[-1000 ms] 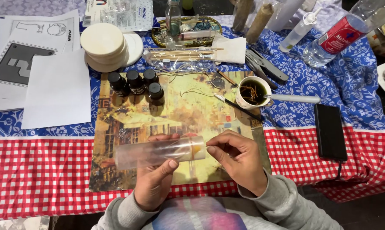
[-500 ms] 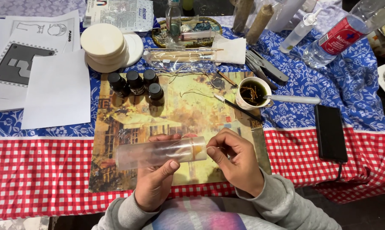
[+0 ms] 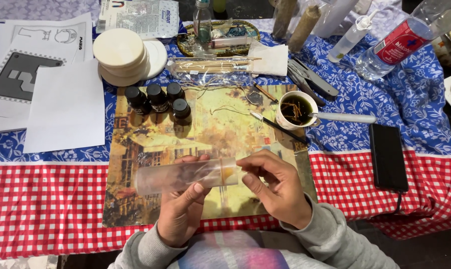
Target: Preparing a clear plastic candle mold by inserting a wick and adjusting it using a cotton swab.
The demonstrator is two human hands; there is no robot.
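Left hand (image 3: 181, 211) grips the frosted tube (image 3: 185, 176) sideways; right hand (image 3: 275, 187) pinches at its open end; a slip could roll the tube toward the cup (image 3: 296, 108) beyond it, spilling liquid.

Head view, steeply downward, close.

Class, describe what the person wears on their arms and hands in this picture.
Both arms are covered by long, light grey sweatshirt sleeves with ribbed cuffs ending at the wrists. The left hand and right hand are bare: no gloves, rings, watch or bracelets show.
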